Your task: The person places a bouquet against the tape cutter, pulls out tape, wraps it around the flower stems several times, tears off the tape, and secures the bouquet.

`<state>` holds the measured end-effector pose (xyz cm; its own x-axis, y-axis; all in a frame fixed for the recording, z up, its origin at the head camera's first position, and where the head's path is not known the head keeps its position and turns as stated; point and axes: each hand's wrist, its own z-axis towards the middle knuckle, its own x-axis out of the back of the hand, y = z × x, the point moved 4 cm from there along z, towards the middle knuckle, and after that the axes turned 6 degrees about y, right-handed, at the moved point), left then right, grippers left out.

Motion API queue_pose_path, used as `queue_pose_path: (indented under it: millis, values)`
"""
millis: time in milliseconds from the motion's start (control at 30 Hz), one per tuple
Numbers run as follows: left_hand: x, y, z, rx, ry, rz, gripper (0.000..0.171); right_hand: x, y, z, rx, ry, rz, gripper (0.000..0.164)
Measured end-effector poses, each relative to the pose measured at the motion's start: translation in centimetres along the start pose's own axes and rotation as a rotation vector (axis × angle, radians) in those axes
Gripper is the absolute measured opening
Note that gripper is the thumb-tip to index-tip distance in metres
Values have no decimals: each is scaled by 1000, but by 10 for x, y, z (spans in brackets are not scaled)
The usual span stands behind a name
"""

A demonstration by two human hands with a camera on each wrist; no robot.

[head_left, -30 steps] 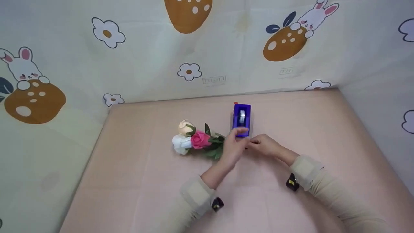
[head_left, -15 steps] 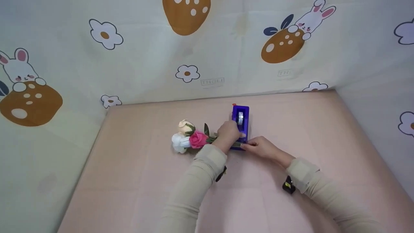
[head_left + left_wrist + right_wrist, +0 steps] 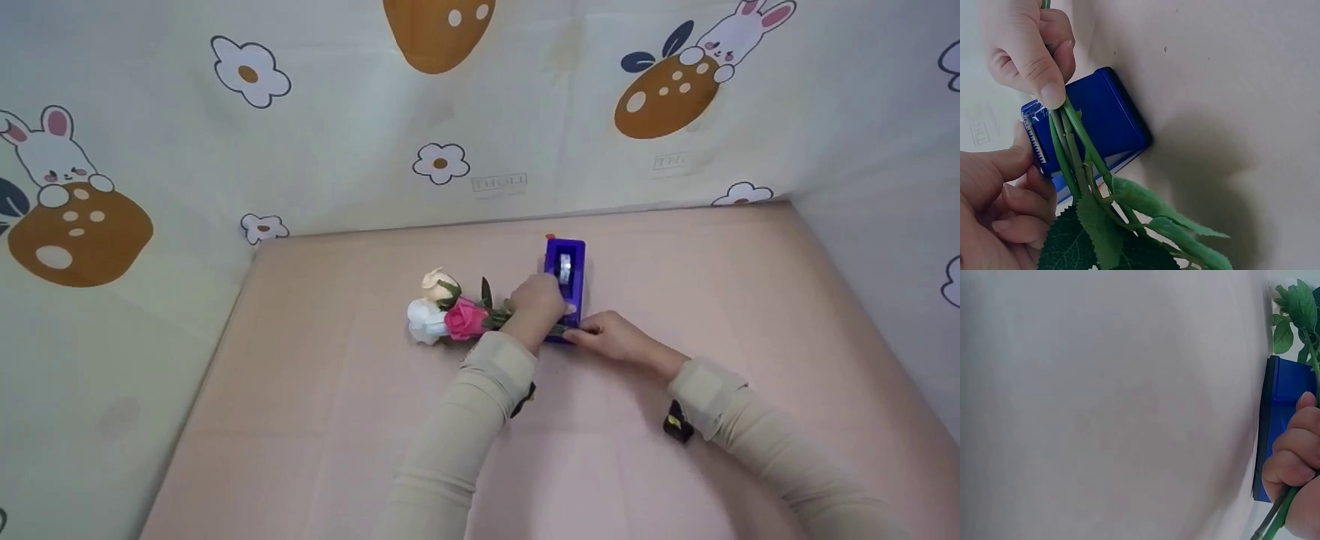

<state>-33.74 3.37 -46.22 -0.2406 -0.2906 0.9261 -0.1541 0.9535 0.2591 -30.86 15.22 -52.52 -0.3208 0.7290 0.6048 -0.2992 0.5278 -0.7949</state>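
Note:
A blue tape dispenser with a clear roll stands on the table. Its serrated cutter shows in the left wrist view, with clear tape by the stems. My left hand grips the dispenser's cutter end, thumb by the teeth and fingers curled alongside. Artificial roses, one pink, one white and one cream, lie to the left, their green stems crossing the dispenser's front. My right hand pinches these stems near their ends, thumb pressed over them at the tape.
A pink cloth covers the table. Behind it rises a patterned wall covering with rabbits and flowers. Green leaves spread from the stems beside my left hand. A small black device hangs from my right wrist.
My left hand has moved from above the stems, fingers loose, over to the dispenser, and now grips its cutter end. My right hand keeps its hold on the stems in nearly the same place.

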Motion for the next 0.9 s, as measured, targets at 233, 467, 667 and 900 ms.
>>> queue_pose_path:
  millis: [233,467,667,900]
  values:
    - [1,2,-1,-18,-13,24,54,0,2,1,46,-15,-18,40]
    - [1,4,-2,-60,22,10,52,-7,6,-7,101,-110,-220,35]
    - [1,3,-2,-52,17,12,51,-8,8,-8,103,-110,-180,33]
    - [9,8,-27,-204,205,72,42,-6,2,-8,138,-71,-131,26]
